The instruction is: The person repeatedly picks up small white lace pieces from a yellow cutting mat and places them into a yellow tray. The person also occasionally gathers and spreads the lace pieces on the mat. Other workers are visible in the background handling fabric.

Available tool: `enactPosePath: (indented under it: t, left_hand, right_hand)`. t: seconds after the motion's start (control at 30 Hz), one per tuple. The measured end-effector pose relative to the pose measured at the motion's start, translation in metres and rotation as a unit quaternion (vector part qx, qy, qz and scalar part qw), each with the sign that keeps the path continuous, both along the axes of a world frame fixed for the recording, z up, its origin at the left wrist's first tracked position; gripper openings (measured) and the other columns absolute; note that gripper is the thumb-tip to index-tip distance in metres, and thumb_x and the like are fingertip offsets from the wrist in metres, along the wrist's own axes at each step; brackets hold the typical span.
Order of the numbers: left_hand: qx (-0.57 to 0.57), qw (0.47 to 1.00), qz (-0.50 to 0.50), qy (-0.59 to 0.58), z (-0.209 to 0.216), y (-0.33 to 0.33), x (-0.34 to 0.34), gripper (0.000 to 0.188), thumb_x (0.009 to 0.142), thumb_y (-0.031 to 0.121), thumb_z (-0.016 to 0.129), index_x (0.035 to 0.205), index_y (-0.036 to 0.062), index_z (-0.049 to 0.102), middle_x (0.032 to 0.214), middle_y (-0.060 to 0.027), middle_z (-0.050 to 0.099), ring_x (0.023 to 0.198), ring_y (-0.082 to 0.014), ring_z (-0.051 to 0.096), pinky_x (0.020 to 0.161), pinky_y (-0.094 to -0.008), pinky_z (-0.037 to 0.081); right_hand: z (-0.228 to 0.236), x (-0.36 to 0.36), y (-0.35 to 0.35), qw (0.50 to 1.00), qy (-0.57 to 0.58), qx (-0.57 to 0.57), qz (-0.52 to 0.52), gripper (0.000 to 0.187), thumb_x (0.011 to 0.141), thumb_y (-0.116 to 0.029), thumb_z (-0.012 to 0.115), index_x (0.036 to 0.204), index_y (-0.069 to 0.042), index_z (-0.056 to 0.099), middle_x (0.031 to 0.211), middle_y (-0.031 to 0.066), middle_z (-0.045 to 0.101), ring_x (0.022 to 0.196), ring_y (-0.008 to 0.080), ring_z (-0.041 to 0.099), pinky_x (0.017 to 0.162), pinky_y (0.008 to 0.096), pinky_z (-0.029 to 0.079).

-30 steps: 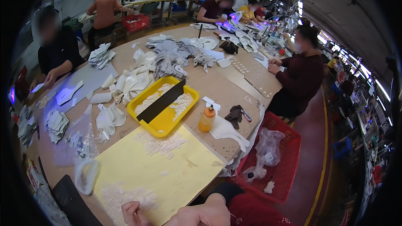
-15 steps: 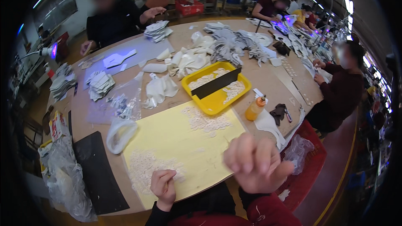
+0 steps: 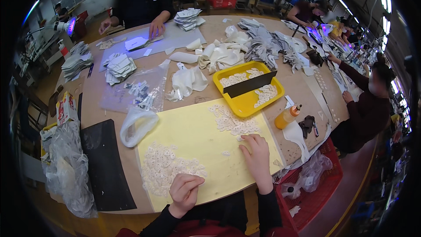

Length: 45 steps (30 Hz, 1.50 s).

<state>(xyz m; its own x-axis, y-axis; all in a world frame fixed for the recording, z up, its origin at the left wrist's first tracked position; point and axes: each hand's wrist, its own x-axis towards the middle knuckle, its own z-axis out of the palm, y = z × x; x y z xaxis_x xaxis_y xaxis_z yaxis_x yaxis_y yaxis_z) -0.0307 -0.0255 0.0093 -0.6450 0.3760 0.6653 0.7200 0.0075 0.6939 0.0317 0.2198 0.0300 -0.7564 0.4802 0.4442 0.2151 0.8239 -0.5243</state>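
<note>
My left hand (image 3: 186, 193) is at the front edge of a yellow sheet (image 3: 193, 127), its thumb and fingers pinched together. Whatever lies between those fingertips is too small to make out. Beside it spreads a pile of small cream cut-out pieces (image 3: 164, 169). My right hand (image 3: 258, 160) reaches over the right part of the sheet, palm down, thumb apart from the bent fingers. Its fingertips touch a small pale piece at the near edge of a second heap of cream pieces (image 3: 230, 120). One or two more pieces (image 3: 226, 153) lie between the heaps.
Past the sheet stands a yellow tray (image 3: 245, 112) with a dark divider and cream pieces inside. An orange bottle (image 3: 286, 117) is right of it. A plastic bag roll (image 3: 138, 127) and black mat (image 3: 107, 166) lie left. A red crate (image 3: 318, 193) sits below the table. Co-workers surround the table.
My right hand has come down from its raised place near the camera to the far heap's near edge. My left hand stays pinched by the left pile. The view has shifted.
</note>
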Motion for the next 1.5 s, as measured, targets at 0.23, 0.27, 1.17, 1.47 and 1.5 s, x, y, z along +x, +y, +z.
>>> enactPosePath:
  t: [0.23,0.27,1.17,1.47,1.5]
  left_hand:
    - [-0.004,1.0,0.0,0.015,0.0,0.001,-0.002,0.027,0.075,-0.013,0.069,0.095,0.0049,0.074,0.088,-0.0071,0.071,0.076,-0.025,0.066,0.067,-0.0341,0.049]
    - [-0.005,1.0,0.005,0.016,0.0,0.0,-0.002,0.027,0.074,-0.013,0.069,0.095,0.0048,0.074,0.088,-0.0071,0.071,0.075,-0.025,0.066,0.067,-0.0341,0.049]
    - [-0.255,0.871,-0.389,0.16,-0.002,0.009,0.006,0.053,0.087,0.008,0.06,0.141,0.0113,0.06,0.123,-0.0037,0.068,0.104,-0.0187,0.066,0.094,-0.0323,0.053]
    - [-0.216,0.901,-0.359,0.109,-0.005,0.012,0.005,0.046,0.085,0.008,0.062,0.131,0.0095,0.067,0.119,-0.0041,0.069,0.103,-0.018,0.066,0.092,-0.0327,0.053]
    - [-0.208,0.904,-0.357,0.108,-0.006,0.011,0.005,0.048,0.082,0.006,0.064,0.13,0.01,0.068,0.118,-0.0038,0.069,0.102,-0.0177,0.067,0.091,-0.0329,0.053]
  right_hand:
    - [-0.007,-0.013,0.009,0.999,0.004,-0.033,0.003,0.011,0.088,-0.005,0.071,0.097,0.002,0.072,0.093,0.0142,0.069,0.089,0.0322,0.066,0.083,0.0391,0.052]
    - [-0.004,-0.011,0.007,0.997,0.015,-0.07,0.005,0.011,0.089,-0.006,0.072,0.096,0.002,0.072,0.092,0.0146,0.07,0.087,0.0319,0.066,0.082,0.0386,0.052]
    - [0.008,0.015,-0.008,0.997,-0.073,0.001,0.025,0.028,0.084,-0.009,0.076,0.112,-0.007,0.076,0.09,0.0066,0.06,0.085,0.0258,0.056,0.077,0.0383,0.043]
    - [-0.011,0.022,-0.056,0.983,-0.123,0.033,0.135,0.04,0.085,-0.015,0.077,0.124,-0.006,0.07,0.092,0.0054,0.057,0.086,0.0237,0.055,0.082,0.0411,0.041]
    - [-0.009,0.021,-0.062,0.98,-0.123,0.02,0.158,0.04,0.087,-0.014,0.075,0.124,-0.004,0.069,0.093,0.006,0.057,0.086,0.0248,0.055,0.082,0.0416,0.041]
